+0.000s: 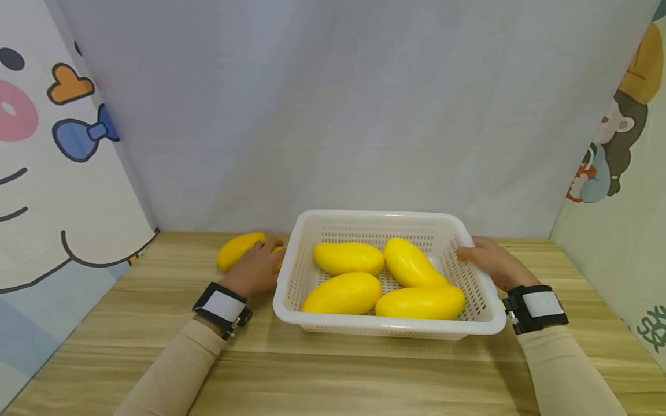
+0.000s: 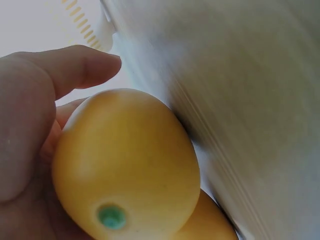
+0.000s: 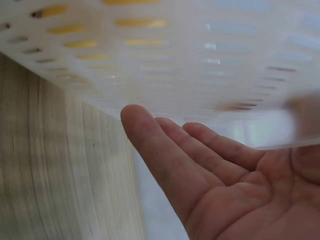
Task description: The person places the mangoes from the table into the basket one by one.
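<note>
At left on the table (image 1: 333, 378), one mango (image 1: 236, 252) is partly covered by the left hand (image 1: 256, 270), a second mango (image 1: 280, 249) mostly hidden; fingers obscured, its grip cannot be told. Four mangoes (image 1: 348, 258) lie in the basket (image 1: 385, 322), its right rim gripped by the right hand (image 1: 494, 263).

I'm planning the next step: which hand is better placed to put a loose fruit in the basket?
Probably the left hand: it's at a loose fruit, while the right hand holds the basket.

Four mangoes (image 1: 347, 258) lie in the basket (image 1: 387, 321), two others (image 1: 235, 253) apparently left of it on the table (image 1: 333, 378)
</note>
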Tool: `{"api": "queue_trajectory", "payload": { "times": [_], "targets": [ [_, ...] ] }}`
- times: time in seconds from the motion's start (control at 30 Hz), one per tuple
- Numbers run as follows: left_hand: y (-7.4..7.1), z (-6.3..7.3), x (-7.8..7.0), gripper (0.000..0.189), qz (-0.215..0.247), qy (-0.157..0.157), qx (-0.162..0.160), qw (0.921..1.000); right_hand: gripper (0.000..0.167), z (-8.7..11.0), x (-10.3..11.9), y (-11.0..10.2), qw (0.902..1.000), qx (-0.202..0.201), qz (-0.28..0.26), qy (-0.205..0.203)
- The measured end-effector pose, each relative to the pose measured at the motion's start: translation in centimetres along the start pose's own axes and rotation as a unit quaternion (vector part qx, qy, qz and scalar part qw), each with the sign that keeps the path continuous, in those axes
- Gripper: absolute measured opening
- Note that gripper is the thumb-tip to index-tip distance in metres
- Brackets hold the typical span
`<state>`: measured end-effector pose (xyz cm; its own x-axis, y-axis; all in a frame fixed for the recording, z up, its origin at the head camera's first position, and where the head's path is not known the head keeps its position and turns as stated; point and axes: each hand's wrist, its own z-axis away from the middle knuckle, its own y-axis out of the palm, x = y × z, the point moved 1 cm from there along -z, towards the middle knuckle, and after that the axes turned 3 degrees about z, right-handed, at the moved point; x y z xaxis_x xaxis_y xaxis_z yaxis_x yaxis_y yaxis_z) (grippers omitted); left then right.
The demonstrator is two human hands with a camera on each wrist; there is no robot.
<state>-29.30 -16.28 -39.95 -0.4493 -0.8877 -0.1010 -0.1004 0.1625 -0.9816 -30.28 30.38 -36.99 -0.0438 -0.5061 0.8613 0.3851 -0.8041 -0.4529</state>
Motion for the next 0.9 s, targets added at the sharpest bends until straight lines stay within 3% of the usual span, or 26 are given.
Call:
{"api": "queue_trajectory", "payload": {
  "times": [0.33,0.6,0.9],
  "targets": [
    [-0.06,0.18,-0.1,0.055,0.016,0.005,0.011,0.9998,0.048,0.03,0.0,0.06,1.0,-0.005,-0.002,0.002],
    [0.1,0.06,0.47,0.07,0.061,-0.011,0.01,0.998,0.048,-0.01,-0.18,0.03,0.9999,-0.009,0.009,-0.01],
    [0.28,-0.06,0.77,0.065,0.066,-0.015,0.017,0.9976,0.049,-0.2,-0.36,-0.01,0.9997,-0.009,0.013,-0.017]
  ]
}}
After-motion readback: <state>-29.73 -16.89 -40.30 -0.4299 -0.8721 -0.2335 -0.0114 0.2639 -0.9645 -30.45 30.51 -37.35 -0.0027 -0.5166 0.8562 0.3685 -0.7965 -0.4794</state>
